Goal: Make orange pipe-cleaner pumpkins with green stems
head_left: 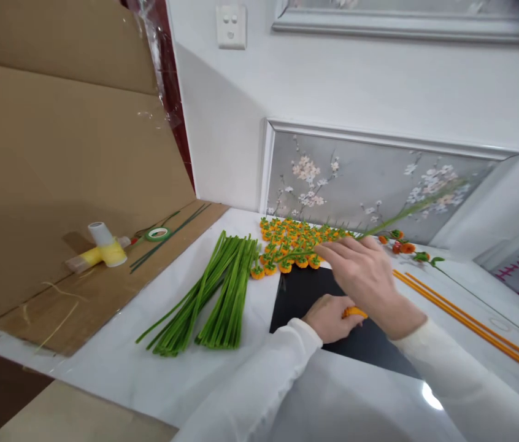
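We're pinching orange piece (354, 312) in curled left hand (330, 319), over black mat (303, 291). We're gripping long green stem (395, 218) in closed right hand (361, 270), its far end blurring. Green-topped orange pieces (286, 266) are clustering beyond mat; green stem bundles (225, 294) are lying left, orange rods (466, 319) right.

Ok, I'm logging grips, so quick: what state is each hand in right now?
Left hand: closed, holding a small orange piece.
Right hand: closed, holding a long green stem.
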Tool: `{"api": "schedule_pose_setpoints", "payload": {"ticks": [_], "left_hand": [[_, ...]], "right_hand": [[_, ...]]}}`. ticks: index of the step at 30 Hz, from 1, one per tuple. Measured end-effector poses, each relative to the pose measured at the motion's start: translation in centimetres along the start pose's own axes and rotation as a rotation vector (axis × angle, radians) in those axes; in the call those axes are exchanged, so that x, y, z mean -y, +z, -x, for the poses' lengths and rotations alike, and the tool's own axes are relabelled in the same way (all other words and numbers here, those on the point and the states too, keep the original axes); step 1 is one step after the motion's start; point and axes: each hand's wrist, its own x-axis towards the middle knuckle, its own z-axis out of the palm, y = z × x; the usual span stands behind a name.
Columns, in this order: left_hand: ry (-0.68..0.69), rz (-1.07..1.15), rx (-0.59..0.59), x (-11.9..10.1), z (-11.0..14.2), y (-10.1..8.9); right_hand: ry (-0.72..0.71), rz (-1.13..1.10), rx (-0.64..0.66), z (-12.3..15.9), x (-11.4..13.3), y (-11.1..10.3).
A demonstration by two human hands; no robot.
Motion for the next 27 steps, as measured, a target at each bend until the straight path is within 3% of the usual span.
{"api": "schedule_pose_setpoints", "payload": {"ticks": [4, 8, 11, 18, 27], "left_hand": [[0.059, 0.128, -0.051, -0.3, -0.3, -0.5], [-0.013, 0.254, -0.106, -0.3, -0.6, -0.9], [-0.047, 0.343, -0.115, -0.8, -0.8, -1.3], [-0.171, 0.600, -0.076, -2.4, -1.1, -3.3], [-0.135, 0.399, -0.167, -3.3, -1.4, -5.0]], "right_hand": [[0.163, 0.091, -0.021, 6.7, -3.6, -0.3], [0.177, 0.045, -0.032, 11.6, -4.6, 0.4], [0.208, -0.084, -0.050, 13.8, -4.9, 0.9], [0.439, -0.155, -0.142, 14.0, -5.3, 0.3], [0.436, -0.130, -0.221, 13.3, -5.9, -0.6]]}}
